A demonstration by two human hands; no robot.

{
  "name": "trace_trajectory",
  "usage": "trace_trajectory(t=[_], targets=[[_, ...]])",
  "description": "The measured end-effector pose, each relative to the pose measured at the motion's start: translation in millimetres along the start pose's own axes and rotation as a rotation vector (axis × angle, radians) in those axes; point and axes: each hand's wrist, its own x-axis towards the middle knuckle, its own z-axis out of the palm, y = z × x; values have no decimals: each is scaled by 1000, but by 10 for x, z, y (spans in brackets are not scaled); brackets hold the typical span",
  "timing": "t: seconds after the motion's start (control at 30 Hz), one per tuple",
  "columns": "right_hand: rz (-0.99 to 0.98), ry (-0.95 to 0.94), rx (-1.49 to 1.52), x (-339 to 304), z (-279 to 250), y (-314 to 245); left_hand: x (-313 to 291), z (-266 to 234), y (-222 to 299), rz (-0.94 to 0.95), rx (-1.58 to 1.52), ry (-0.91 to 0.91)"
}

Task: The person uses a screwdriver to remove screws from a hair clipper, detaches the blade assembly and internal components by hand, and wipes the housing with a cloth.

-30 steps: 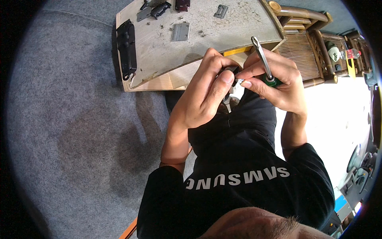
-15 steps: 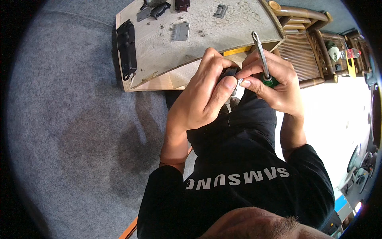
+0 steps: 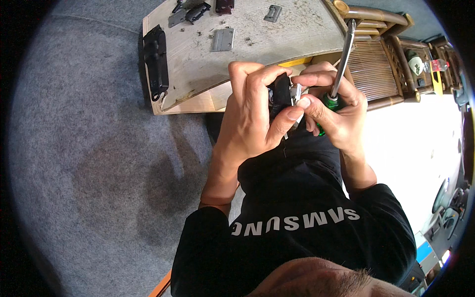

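My left hand is closed around a black hair clipper part, held above my lap near the table's front edge. A small silvery-white piece sticks out on its right side. My right hand has its thumb and forefinger at this piece. That same hand also keeps a screwdriver with a green handle in its palm, the metal shaft pointing up and away. The thumbs partly hide where the small piece meets the black part.
On the wooden table lie a toothed metal clipper blade, a long black casing, a black cover piece, a dark red part and a small grey part, among hair bits. A bamboo chair stands at the right.
The black part has turned and shows more between my hands. My left fingers have spread upward around it. The screwdriver's tip has swung to the right and further away.
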Motion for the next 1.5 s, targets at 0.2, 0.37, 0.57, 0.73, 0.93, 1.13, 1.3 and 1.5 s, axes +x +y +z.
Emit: trace_trajectory(t=[0.2,0.37,0.57,0.73,0.93,1.13,1.3,1.5], targets=[[-55,52,15,-20,52,35,-61,81,-10,-16,48,88],[-139,63,-20,-9,68,75,-75,113,3,-8,81,122],[-309,68,-373,35,27,-6,-111,149,-49,44,174,181],[-334,-18,-540,37,-7,-202,-133,201,-81,63,172,250],[-333,-23,-538,37,12,-245,-89,228,-126,163,256,314],[-277,-26,-598,21,26,-283,-99,245,-134,152,271,325],[-326,-49,-651,37,23,-316,-118,259,-151,185,312,311],[-608,-74,-762,111,-22,-195,-134,247,-90,83,223,282]])
